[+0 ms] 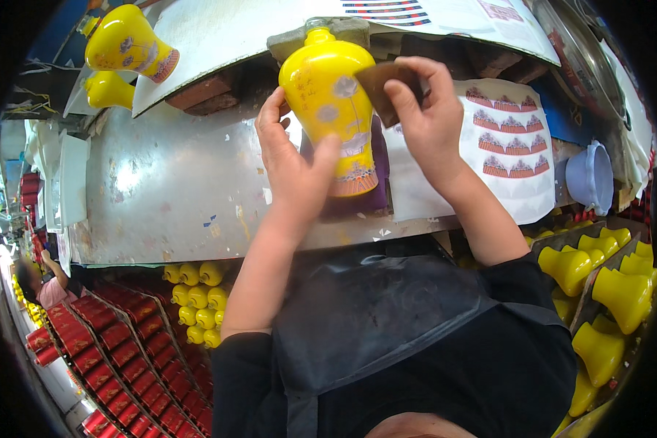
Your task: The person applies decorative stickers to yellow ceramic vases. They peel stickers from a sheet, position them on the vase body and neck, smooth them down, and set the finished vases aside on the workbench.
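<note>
In the head view, a glossy yellow, broad-shouldered bottle (315,86) lay at the upper centre of the frame, its neck end pointing toward the top at a rough grey block (354,31). It carried greyish-purple flowers and a patterned reddish band round its narrower foot. Under its lower part showed a piece of purple cloth (380,179), spread on the bare metal counter (168,193).

The left hand (293,164) was clamped on the bottle, fingers along its left side and thumb, slightly blurred, across the lower front. The right hand (432,117) pinched a thin, flat brown square (385,86) between thumb and fingers, its left corner by the flowers on the bottle's right side; whether it touched the surface, I could not tell.

The step in hand looked like smoothing the printed decoration down with that flat square. The next move seemed to call for a firm left hold, so the rounded body did not roll, and a light, even stroke following the curve without scuffing the pattern.

Right of centre, a white sheet printed with reddish scalloped bands (509,150) lay beside the right forearm. A second decorated yellow bottle (130,45) lay at the upper left of the frame.
</note>
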{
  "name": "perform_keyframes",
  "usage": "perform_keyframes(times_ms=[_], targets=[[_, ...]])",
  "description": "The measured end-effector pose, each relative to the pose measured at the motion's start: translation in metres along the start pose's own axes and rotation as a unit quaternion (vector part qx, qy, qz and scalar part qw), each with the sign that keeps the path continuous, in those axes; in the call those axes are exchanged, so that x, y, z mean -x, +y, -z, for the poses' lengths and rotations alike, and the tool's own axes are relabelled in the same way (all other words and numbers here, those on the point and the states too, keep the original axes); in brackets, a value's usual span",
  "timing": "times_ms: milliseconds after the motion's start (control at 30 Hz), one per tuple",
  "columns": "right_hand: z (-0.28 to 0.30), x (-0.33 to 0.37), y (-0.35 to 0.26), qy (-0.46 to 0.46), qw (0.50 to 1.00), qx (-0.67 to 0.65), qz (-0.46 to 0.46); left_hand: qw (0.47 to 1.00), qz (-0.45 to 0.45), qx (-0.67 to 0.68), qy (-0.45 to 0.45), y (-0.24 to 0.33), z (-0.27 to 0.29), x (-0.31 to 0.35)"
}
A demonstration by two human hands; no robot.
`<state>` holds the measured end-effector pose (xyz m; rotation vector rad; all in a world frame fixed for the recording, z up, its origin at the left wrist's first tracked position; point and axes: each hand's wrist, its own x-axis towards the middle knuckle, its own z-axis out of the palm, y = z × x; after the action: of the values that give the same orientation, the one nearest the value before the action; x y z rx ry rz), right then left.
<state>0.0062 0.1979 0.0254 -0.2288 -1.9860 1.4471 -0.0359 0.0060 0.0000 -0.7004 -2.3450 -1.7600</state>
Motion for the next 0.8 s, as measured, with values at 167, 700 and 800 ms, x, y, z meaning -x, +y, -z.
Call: perform_keyframes(times_ms=[167,700,800], targets=[[-0.001,-0.002,-0.011,-0.045,0.989,0.019,0.142,0.999,0.019,-0.047,-0.001,0.012,-0.008,0.0],[0.034,0.062,0.01,-0.162,0.98,-0.099,0.067,0.978,0.12,0.163,-0.059,0.018,-0.011,0.003],[0.027,0.041,0.015,-0.183,0.969,-0.139,-0.088,0.962,0.132,0.233,-0.063,0.014,-0.01,0.003]])
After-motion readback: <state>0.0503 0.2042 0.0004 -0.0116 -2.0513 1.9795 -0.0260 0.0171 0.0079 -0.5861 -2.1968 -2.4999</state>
